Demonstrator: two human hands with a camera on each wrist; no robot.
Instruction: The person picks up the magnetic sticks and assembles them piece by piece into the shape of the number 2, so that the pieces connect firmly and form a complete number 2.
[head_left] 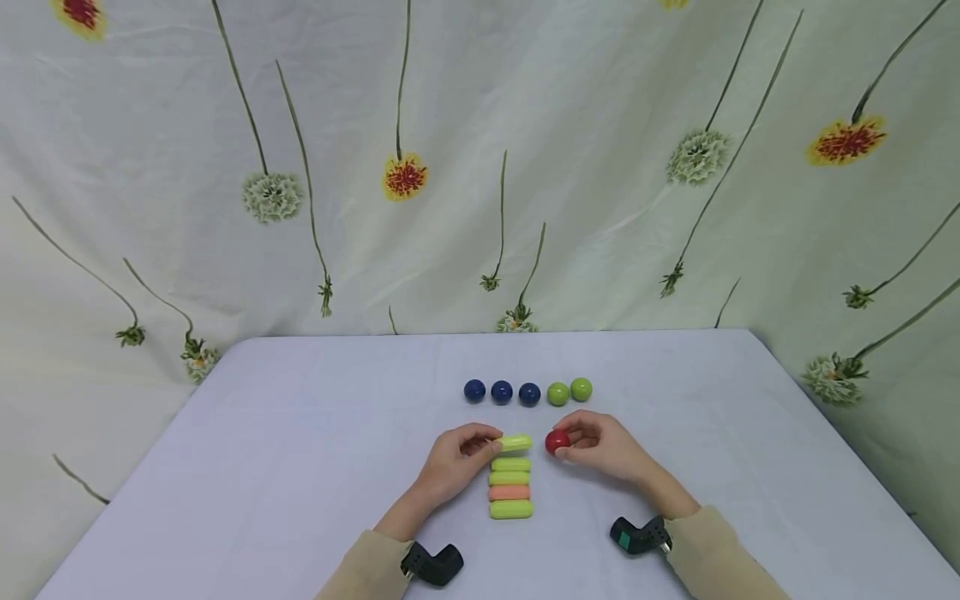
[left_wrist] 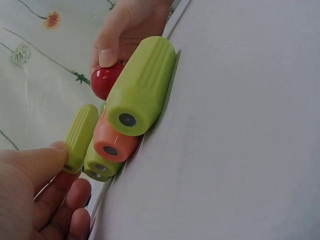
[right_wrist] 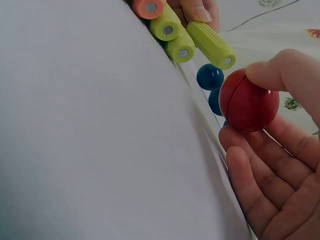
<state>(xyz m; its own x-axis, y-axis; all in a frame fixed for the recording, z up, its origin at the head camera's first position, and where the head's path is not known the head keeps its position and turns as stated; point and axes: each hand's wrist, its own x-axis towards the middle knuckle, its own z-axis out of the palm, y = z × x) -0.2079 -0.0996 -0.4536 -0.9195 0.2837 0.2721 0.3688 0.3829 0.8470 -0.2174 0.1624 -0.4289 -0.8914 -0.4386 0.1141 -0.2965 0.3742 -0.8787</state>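
Note:
Between thumb and fingers, my left hand (head_left: 456,460) pinches one end of a yellow-green ribbed rod (head_left: 515,442); its free end, with a grey round insert (right_wrist: 227,61), points toward the right hand. My right hand (head_left: 606,447) holds a glossy red ball (right_wrist: 249,101) with a seam line, thumb on one side and fingertips on the other. Ball and rod are a short gap apart. Below the held rod lie several similar rods in a column: yellow-green rods (head_left: 511,509) and one orange rod (head_left: 509,492) among them.
Behind the hands, three dark blue balls (head_left: 502,392) and two green balls (head_left: 558,394) form a row on the white-covered table (head_left: 300,442). A flower-printed cloth (head_left: 585,167) hangs at the table's far edge. Each wrist wears a black camera mount (head_left: 433,565).

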